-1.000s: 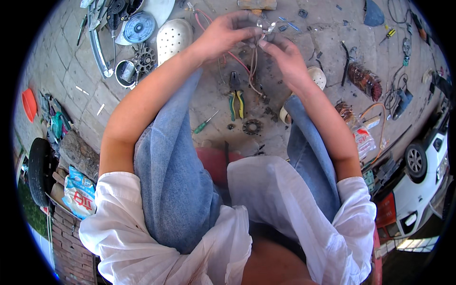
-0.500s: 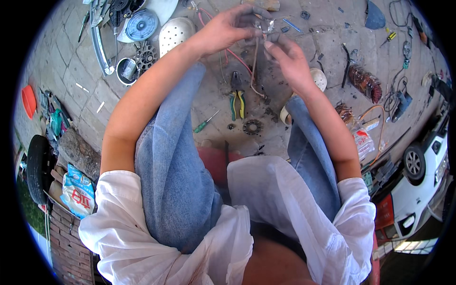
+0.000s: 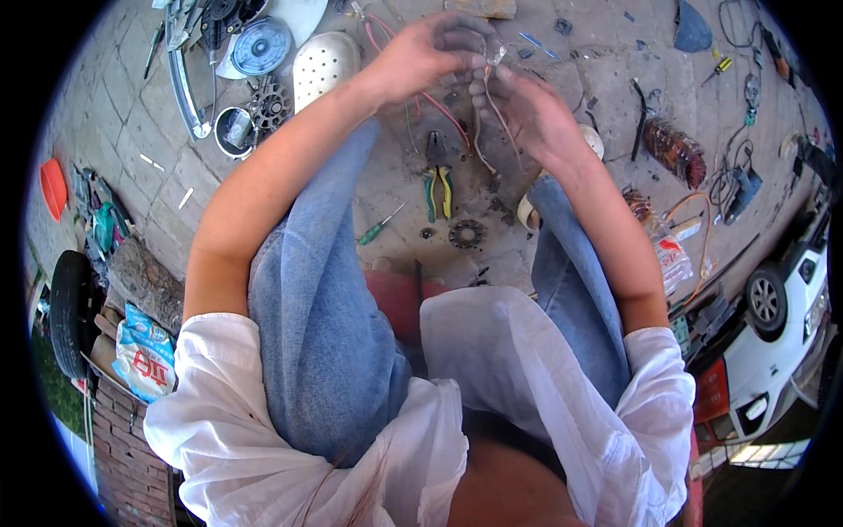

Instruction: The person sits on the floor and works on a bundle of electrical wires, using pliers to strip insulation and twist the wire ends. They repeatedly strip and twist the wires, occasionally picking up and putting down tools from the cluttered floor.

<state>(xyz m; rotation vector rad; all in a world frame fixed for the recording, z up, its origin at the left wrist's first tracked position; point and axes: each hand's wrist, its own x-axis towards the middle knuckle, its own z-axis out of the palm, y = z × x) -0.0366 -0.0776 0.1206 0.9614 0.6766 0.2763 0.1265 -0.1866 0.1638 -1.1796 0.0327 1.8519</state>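
Observation:
Above the paving, my left hand and my right hand meet at the top middle, fingers closed together. Between their fingertips is a small whitish, shiny connector-like piece, with thin reddish-brown wires hanging from it. My right thumb and fingers pinch the wires just below that piece; my left fingertips grip its left side, partly hidden. On the ground below lie pliers with green and yellow handles, a green-handled screwdriver and a dark toothed ring.
At upper left are a blue-grey disc, a white pot and a metal rail. White clogs are on my feet. On the right lie a copper-wound coil, cables and a yellow screwdriver. A white car stands farther right.
My right hand has shifted slightly down and turned, and a thin wire now hangs out to the right below the fingers. My left hand has barely moved.

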